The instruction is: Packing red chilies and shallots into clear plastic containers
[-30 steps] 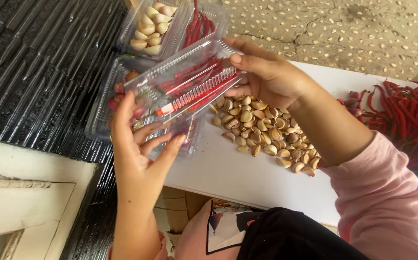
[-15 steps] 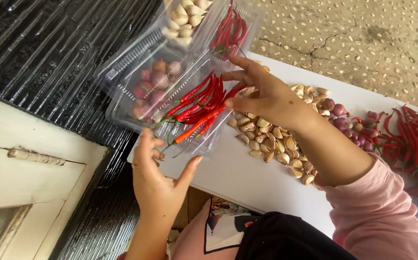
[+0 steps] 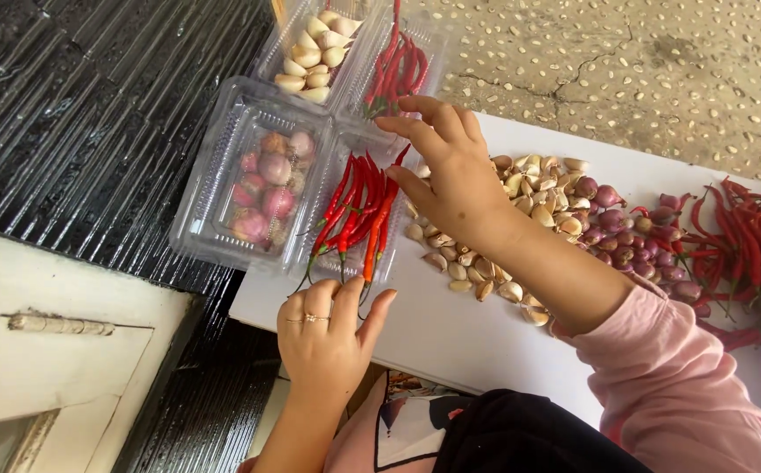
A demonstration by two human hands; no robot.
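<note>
Hovering over the far edge of a clear plastic tray, the right hand shows fingers spread and slightly curled, gripping nothing, with the fingertips just touching the tray's rim. Just below its palm lie the red chillies, packed lengthwise in the tray's nearer compartment, green stems pointing down toward the left hand. That left hand sits at the tray's near edge, fingers wide and raised, thumb out, rings on two fingers, holding nothing; its fingertips reach the stem ends, though whether they touch cannot be told. Left of the chillies, in the next compartment, sit pink shallots. Beyond the right hand's fingertips stands a second clear tray, one side filled with garlic cloves, the other with more chillies. Behind the right wrist, a loose heap of garlic spreads over the white table, then a cluster of shallots, then a big pile of loose chillies well off past the pink sleeve.
</note>
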